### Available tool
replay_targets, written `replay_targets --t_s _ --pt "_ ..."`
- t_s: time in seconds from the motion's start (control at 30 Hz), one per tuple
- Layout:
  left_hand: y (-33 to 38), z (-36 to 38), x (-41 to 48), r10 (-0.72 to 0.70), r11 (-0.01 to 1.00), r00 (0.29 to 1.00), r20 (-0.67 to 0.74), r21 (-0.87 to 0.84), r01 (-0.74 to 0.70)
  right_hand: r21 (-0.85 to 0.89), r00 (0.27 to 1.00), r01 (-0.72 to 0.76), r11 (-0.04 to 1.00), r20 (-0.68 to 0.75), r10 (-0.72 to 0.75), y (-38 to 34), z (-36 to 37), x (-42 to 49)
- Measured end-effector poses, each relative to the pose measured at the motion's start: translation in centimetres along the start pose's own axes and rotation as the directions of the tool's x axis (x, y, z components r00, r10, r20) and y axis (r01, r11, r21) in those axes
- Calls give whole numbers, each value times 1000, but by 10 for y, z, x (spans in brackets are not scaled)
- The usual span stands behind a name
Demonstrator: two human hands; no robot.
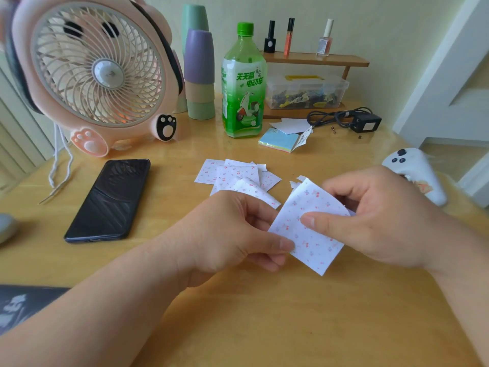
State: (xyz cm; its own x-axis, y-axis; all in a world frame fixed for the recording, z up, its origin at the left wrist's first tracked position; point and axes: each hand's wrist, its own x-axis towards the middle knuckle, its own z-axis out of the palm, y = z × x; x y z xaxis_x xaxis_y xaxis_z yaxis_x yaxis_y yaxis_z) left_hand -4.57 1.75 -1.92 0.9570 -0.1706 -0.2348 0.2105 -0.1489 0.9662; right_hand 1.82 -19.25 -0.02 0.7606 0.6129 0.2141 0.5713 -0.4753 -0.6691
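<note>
Both hands on one cherry-print paper square [309, 229], held tilted over the table [264, 327] at centre. My left hand [232, 231] pinches its lower-left edge, thumb on top and fingers curled under. My right hand [370, 218] pinches the right side, thumb flat across the face. From the square: pile of matching squares [230, 173] at 11 o'clock, partly hidden behind my left knuckles. Phone [111, 200] at 9, fan [90, 70] at 10, green bottle [243, 83] at 11, sticky notes [280, 140] at 12, white controller [415, 173] at 2.
</note>
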Motion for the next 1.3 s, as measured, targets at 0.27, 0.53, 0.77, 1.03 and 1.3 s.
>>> replay_targets --t_s 0.27,0.53,0.77,1.03,1.3 --pt "-6 1 3 -38 999 999 -20 -22 37 23 993 93 995 -72 -91 2 -2 -2" --pt "0 2 0 62 997 994 -89 54 -57 37 949 285 958 -152 -277 3 -2 -2" --pt "-1 3 -1 80 996 992 -99 32 -77 251 953 263 932 -221 -209 4 -3 -1" --pt "-4 4 1 79 995 992 -97 65 -73 138 941 304 943 -199 -275 5 0 -1" --pt "-3 10 -1 51 967 990 -134 255 -15 39 934 306 951 -207 -292 -2 15 0"
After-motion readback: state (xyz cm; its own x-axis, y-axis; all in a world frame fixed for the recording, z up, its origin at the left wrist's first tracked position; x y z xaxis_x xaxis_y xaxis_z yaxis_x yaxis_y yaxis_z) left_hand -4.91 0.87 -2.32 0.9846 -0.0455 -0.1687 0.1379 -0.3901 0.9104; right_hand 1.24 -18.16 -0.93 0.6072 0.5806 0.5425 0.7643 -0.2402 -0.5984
